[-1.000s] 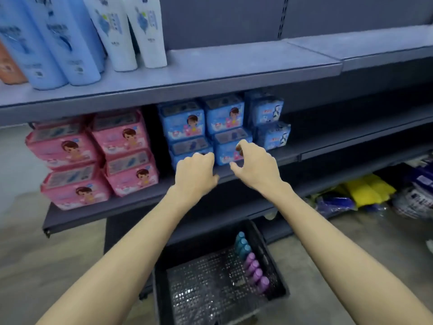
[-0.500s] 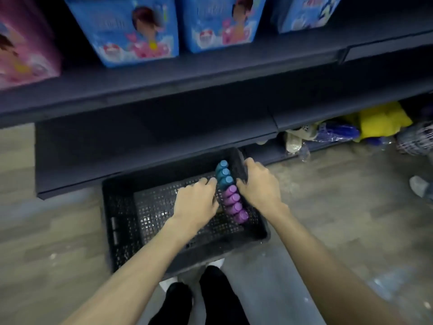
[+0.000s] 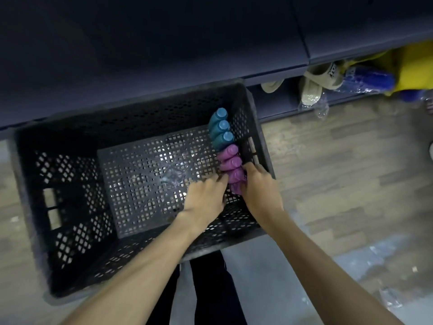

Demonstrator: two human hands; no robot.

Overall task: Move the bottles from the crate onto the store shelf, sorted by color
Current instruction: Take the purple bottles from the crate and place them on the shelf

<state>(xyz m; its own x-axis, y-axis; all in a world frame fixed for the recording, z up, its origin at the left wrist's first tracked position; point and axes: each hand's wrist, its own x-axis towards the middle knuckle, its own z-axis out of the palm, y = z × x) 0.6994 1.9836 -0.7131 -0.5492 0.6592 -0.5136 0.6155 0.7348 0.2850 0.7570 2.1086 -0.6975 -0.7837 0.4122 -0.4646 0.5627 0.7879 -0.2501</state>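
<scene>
Bottles all sit in the crate (image 3: 65,184), none on the dark shelf (image 3: 164,55) yet: three teal bottles (image 3: 221,131), then purple bottles (image 3: 230,164). My left hand (image 3: 205,198) and right hand (image 3: 260,191) curl round the nearest purple one (image 3: 234,181), not lifted.

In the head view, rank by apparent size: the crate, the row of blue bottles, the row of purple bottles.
1. crate, by far the largest.
2-3. blue bottles and purple bottles: the rows look alike, and the hands cover the purple row's near end, so no ranking.

Teal bottles (image 3: 219,127) and purple bottles (image 3: 230,165) line crate's (image 3: 70,184) right wall.
</scene>
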